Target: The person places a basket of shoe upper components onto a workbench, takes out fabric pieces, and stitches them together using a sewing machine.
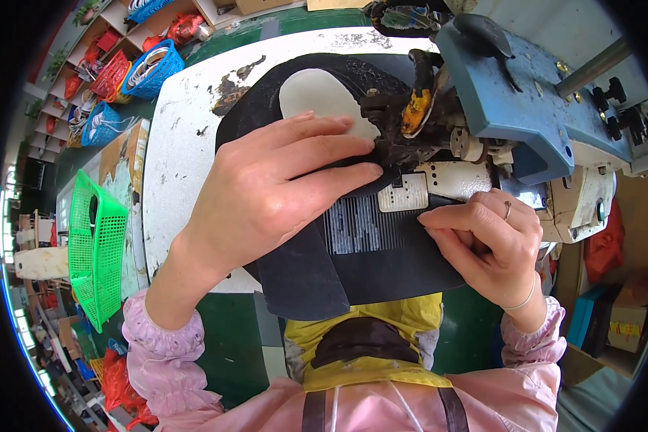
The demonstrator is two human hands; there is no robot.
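Note:
My left hand [273, 194] lies flat with fingers spread on a large black leather piece [302, 281], pressing it beside the presser foot of a sewing machine [511, 101]. A white oval patch [324, 97] sits on the black piece just beyond my fingertips. My right hand [486, 245], a ring on one finger, curls its fingers onto the black piece's right part, next to the machine's ridged black plate [360, 227] and white needle plate [403, 194]. The needle area is hidden behind dark, worn machine parts.
The worn white table [187, 165] carries the machine. A green plastic basket [93, 245] hangs at its left. Blue and red baskets [147, 68] fill shelves at the far left. Cardboard boxes [626, 317] stand at the right.

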